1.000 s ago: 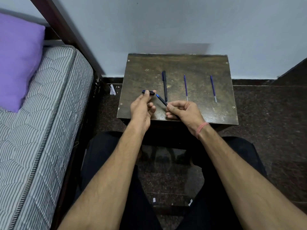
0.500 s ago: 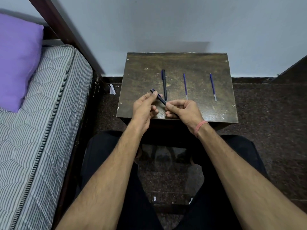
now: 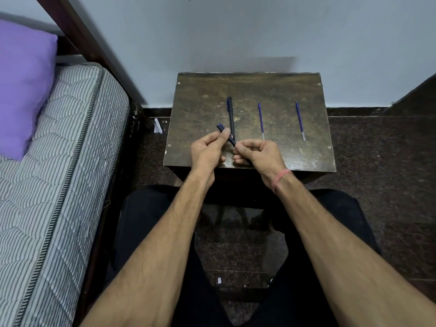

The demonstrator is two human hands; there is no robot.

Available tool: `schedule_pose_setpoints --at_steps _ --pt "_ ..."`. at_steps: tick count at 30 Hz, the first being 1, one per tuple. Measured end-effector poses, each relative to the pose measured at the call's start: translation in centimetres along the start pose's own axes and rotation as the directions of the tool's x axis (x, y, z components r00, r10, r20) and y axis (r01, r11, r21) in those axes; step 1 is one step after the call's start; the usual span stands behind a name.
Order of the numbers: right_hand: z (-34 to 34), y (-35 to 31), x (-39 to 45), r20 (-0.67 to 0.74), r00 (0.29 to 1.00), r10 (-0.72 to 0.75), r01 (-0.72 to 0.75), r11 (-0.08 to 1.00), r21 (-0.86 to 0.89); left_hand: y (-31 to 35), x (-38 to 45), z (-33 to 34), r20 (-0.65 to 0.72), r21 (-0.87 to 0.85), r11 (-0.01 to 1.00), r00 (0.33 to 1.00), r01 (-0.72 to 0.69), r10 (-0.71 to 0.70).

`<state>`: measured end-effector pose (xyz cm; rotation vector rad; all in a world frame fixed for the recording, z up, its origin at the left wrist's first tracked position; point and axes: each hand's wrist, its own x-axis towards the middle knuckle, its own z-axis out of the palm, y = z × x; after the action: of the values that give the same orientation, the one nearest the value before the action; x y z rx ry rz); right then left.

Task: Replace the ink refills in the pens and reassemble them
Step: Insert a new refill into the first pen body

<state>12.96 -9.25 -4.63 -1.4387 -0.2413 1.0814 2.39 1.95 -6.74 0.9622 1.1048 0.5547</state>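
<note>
Two hands over near edge of the dark worn wooden desk [image 3: 295, 90], both on one dark blue-black pen [image 3: 226, 135] held just above the desk, tilted diagonally w/ its top end up-left. Left hand [image 3: 207, 151] grip: thumb + forefinger pinch the pen's upper part, other fingers curled under. Right hand [image 3: 257, 153] grip: fingers curled round the pen's lower end, pinching it at the fingertips; the lower tip is hidden in the fist. Pink thread band [image 3: 280, 177] on right wrist.

On the desk, lying roughly parallel, pointing away from the person: a second dark capped pen [image 3: 230, 115] just behind the hands, a thin blue ink refill [image 3: 260, 119] to its right, another thin blue ink refill [image 3: 299, 120] further right, well apart. Striped grey mattress [image 3: 59, 173] w/ purple pillow [image 3: 21, 86] at left. Person's legs in black trousers [image 3: 146, 232] below the desk.
</note>
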Motion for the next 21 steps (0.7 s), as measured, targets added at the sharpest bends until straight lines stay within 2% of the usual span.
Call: schedule_pose_setpoints --at_steps 9,12,21 --pt "0.1 -0.1 0.1 -0.011 0.999 0.032 -0.031 0.998 0.056 0.2 -0.4 1.0 -0.039 0.046 0.999 0.999 -0.028 0.030" --pt "0.0 0.0 0.4 -0.024 0.999 0.031 -0.030 0.997 0.071 0.2 -0.8 1.2 -0.007 0.073 0.996 0.999 -0.042 0.042" --pt "1.0 0.9 0.2 -0.098 0.993 -0.067 0.082 0.985 0.153 0.7 -0.3 0.8 0.015 0.122 0.992 1.000 -0.026 0.024"
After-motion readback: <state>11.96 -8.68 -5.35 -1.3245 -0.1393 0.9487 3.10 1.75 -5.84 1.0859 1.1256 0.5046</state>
